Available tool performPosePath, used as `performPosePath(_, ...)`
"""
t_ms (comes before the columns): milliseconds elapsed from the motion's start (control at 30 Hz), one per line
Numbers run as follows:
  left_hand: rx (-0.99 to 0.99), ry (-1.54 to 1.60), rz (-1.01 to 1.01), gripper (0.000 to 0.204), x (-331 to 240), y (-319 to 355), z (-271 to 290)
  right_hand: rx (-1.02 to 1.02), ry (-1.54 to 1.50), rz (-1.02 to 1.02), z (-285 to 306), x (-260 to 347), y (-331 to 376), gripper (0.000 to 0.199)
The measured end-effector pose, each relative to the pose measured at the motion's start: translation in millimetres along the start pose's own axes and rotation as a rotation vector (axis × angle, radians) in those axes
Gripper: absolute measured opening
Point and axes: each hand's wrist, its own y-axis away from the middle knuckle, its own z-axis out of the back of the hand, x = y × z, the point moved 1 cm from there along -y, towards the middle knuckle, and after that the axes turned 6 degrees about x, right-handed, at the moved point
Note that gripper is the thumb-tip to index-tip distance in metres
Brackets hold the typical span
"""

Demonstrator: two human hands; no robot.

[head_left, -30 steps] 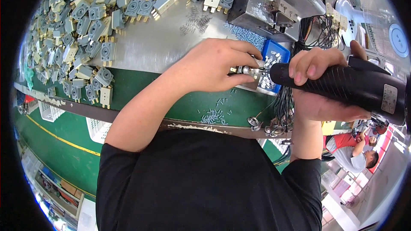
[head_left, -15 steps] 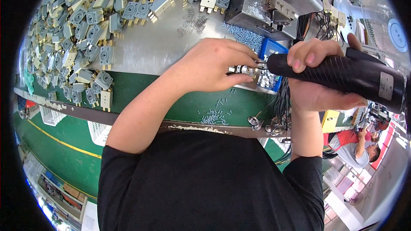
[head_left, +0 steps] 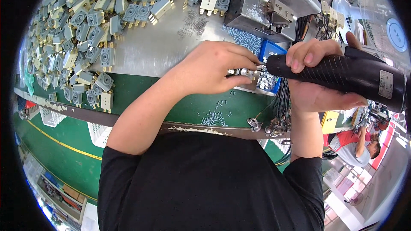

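Observation:
My left hand is closed, thumb and fingers pinching a small white-and-metal part, mostly hidden behind the fingers. Wrapped around a black electric screwdriver is my right hand. The tool lies sideways, its thin bit pointing left at the small part by my left fingertips. Whether the bit touches a screw cannot be made out. Just behind that spot stands a blue tray with small metal pieces in it. A heap of bluish screws lies beyond my left fingers.
Many grey-and-cream plug housings cover the bench's left and back. Springs lie on the metal plate. A steel fixture stands at back right. Loose screws and black cables are near the front edge. Another person works far right.
My hands, the small part and the screwdriver stay almost in place, with only a very slight shift of the view. The person at far right has moved a little.

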Motion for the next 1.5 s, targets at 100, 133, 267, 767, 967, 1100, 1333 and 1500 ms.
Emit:
performPosePath(100,0.007,0.003,0.006,0.028,0,0,0,-0.006,-0.015,-0.009,1,0,1,0.117)
performPosePath(133,0.006,0.002,0.003,0.028,0,0,1,-0.013,-0.025,-0.016,0,0,1,0.116)
performPosePath(267,0.014,0.008,0.011,0.028,-1,-1,2,-0.058,-0.038,0.008,-2,-1,0,0.131)
performPosePath(767,0.033,-0.004,0.033,0.028,-2,-1,2,-0.031,-0.121,0.001,0,-4,3,0.121)
performPosePath(967,0.029,0.023,0.038,0.029,-4,-2,2,-0.039,-0.09,-0.005,4,-5,2,0.12)
performPosePath(1100,0.037,0.026,0.044,0.03,-4,-3,3,0.104,-0.021,-0.013,12,-5,1,0.105)
performPosePath(1333,0.05,0.029,0.06,0.03,-5,-3,3,0.063,-0.013,-0.015,8,-2,1,0.117)
performPosePath(1500,0.058,0.039,0.063,0.03,-5,-3,4,0.052,-0.011,-0.001,7,-4,2,0.119)
